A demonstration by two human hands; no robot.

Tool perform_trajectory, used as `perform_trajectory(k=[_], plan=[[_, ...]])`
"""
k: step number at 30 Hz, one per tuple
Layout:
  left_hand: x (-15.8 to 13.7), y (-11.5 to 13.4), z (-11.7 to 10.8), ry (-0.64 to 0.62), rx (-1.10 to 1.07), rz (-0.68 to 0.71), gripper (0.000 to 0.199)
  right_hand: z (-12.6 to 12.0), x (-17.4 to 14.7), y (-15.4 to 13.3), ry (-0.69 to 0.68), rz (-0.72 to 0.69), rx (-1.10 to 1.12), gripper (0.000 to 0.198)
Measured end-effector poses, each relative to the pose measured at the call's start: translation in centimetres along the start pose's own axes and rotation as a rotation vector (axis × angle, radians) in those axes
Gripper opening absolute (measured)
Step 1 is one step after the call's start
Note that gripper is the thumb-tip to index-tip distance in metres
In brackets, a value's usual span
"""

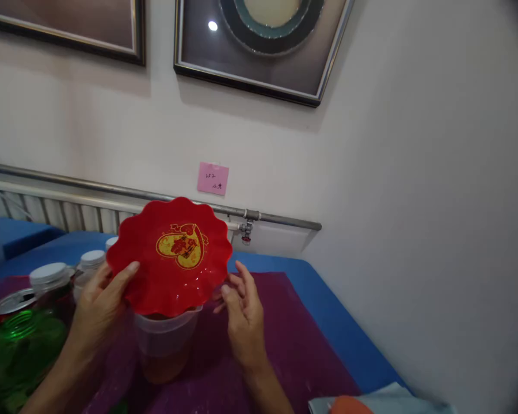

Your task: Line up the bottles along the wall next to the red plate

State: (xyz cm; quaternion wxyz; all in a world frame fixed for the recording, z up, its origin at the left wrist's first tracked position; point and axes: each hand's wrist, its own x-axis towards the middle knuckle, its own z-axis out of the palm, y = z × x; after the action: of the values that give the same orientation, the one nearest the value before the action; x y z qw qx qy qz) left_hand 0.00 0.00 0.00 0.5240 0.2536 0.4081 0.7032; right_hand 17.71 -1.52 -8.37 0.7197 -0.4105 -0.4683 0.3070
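Your left hand (98, 299) grasps the red scalloped plate (170, 256) tilted above the clear plastic pitcher (164, 345), while your right hand (244, 313) hovers released just beside the plate's rim.

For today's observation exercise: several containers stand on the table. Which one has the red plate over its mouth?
The clear plastic pitcher with amber liquid, between the two hands. The red scalloped plate sits tilted on its rim; the white-lidded jars at left keep their own lids.

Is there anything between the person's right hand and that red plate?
Nothing visible. The right hand sits open just beside the red plate's right rim, with only a small gap between them. The left hand already holds the plate's left rim above the clear plastic jug.
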Motion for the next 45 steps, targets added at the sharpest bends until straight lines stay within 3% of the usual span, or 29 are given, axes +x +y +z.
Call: perform_trajectory(k=[6, 14, 23, 30, 36, 45], plan=[[0.7, 0.4, 0.5, -0.126, 0.206, 0.181, 0.067, 0.4, -0.2, -0.5, -0.033, -0.015, 0.068, 0.048], [1.2, -0.8, -0.9, -0.217, 0.148, 0.148, 0.083, 0.4, 0.0, -0.1, 0.018, 0.006, 0.068, 0.046], [3.3, -3.4, -3.8, -0.331, 0.229, 0.101, 0.067, 0.7, -0.2, -0.7, -0.018, 0.036, 0.125, 0.036], [3.2, -3.4, -3.7, -0.328, 0.244, 0.071, 0.057, 0.8, 0.0, -0.7, 0.023, 0.135, 0.296, 0.054], [3.4, -3.6, -3.9, -0.323, 0.279, 0.104, 0.06, 1.1, -0.1, -1.3, -0.02, 0.176, 0.259, 0.037], [3.4, -3.6, -3.8, -0.353, 0.237, 0.11, 0.068, 1.2, -0.4, -1.4, 0.024, 0.147, 0.243, 0.021]])
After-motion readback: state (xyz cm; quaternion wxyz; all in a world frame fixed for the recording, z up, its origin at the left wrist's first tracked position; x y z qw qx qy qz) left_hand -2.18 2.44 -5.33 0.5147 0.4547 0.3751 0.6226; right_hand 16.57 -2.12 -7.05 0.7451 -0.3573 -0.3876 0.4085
